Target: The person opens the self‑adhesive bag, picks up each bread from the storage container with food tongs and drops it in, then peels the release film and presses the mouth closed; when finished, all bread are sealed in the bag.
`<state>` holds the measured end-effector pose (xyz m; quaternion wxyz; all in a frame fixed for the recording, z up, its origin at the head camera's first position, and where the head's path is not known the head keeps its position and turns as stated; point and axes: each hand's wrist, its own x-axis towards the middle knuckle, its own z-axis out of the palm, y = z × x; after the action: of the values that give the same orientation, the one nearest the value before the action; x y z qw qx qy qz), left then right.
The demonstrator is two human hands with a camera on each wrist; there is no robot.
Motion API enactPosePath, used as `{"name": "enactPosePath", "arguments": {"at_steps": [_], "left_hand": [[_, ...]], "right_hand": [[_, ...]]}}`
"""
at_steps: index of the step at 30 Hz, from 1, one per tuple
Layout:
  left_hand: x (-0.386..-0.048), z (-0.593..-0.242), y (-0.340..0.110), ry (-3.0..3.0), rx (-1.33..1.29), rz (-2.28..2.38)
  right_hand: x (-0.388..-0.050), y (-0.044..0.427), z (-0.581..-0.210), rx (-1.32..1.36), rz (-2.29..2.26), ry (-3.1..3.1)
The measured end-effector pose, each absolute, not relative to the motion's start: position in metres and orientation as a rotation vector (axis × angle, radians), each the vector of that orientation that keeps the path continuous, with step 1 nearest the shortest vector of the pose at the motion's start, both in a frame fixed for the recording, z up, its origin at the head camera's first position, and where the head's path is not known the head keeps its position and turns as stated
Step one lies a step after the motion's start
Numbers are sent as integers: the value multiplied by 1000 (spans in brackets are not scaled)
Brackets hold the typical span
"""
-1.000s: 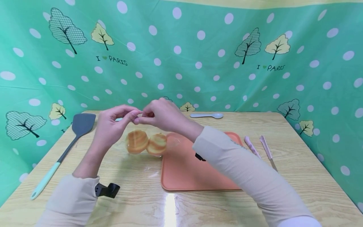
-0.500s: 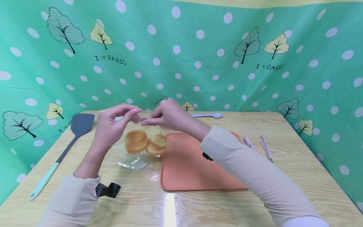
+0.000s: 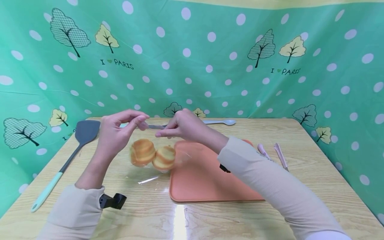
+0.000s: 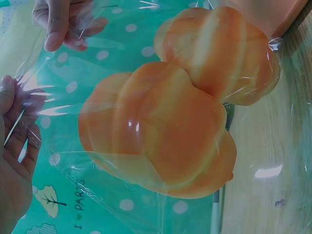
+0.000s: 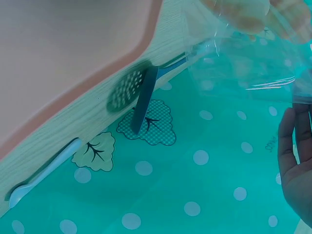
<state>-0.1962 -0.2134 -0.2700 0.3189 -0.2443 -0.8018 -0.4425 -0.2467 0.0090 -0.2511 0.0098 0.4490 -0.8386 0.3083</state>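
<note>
Two rounded bread rolls (image 3: 142, 151) with brown and pale stripes sit side by side inside a clear plastic bag (image 4: 83, 190). My left hand (image 3: 120, 128) pinches one side of the bag's top edge, fingertips bent against the thumb. To its right, my right hand (image 3: 187, 125) pinches another part of that edge, and clear film spans the gap between them. In the left wrist view the rolls (image 4: 156, 129) hang below both hands. Whether the bag's bottom touches the table is unclear. The right wrist view shows part of my right hand (image 5: 297, 170) beside the film.
An orange tray (image 3: 210, 180) lies right of the rolls. A grey turner (image 3: 88, 130) with a mint handle lies at left. At the back are a slotted turner (image 5: 146, 100) and a pale spoon (image 3: 219, 122). Purple-handled utensils (image 3: 280, 155) lie at right.
My right hand has moved to the right, away from the left hand, widening the gap. The rolls have shifted slightly left and down. My left hand has hardly moved.
</note>
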Motion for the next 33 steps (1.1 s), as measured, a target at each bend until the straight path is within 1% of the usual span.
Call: {"name": "enactPosePath", "arguments": {"at_steps": [13,22,33], "left_hand": [[-197,-269,-211,-2090,-693,-1148],[-194,-264,-221,-2066,-567,-1249],[-195,-266,-232,-2032,-547,-1252]], "right_hand": [[-245,13,-253,1405,993,-2606],[-245,28,-265,1386,915,-2648],[-245,47,-277,1368,858,-2694]]}}
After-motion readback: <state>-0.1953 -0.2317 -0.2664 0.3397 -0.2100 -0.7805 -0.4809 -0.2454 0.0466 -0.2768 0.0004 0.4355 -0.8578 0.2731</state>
